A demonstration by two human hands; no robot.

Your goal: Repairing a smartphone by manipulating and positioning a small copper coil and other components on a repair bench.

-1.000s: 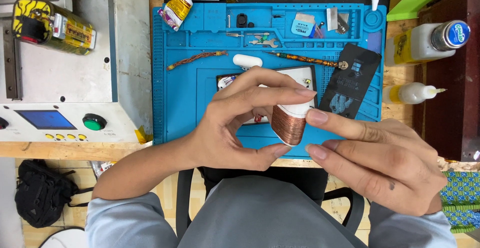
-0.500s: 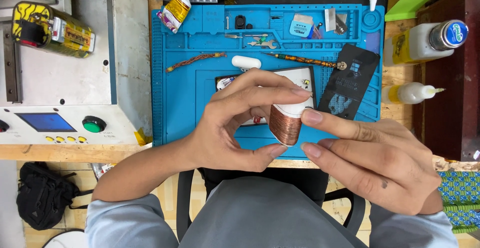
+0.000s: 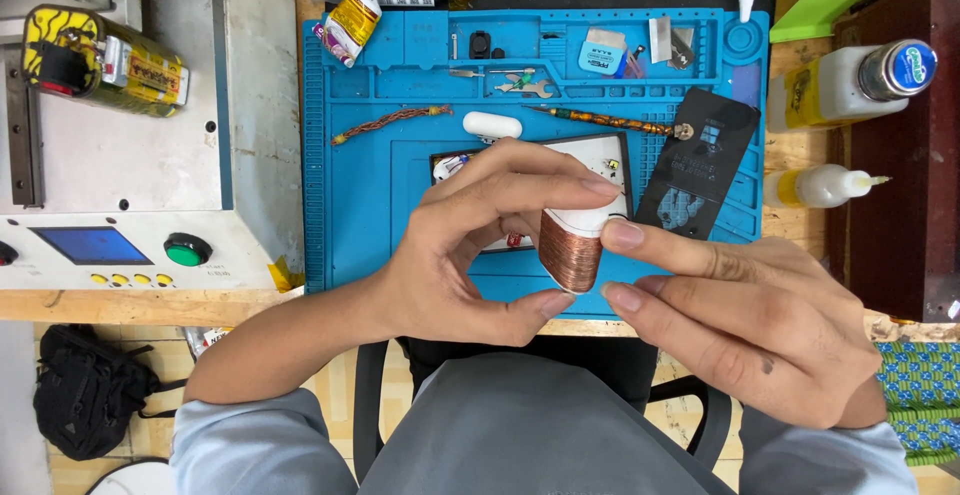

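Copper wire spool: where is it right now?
In the head view the copper wire spool sits at centre, pinched between the left hand and the right hand, above the near edge of the blue work mat.

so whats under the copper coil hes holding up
Below the copper coil, held between the left hand and right hand, lies the blue work mat with a white-backed opened device. The hands and coil cover most of that device.

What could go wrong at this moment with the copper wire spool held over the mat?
The copper wire spool is pinched only at fingertips by the left hand and right hand; it could slip onto the opened device below. Loose wire might also unwind or kink, or snag the tools on the blue mat.
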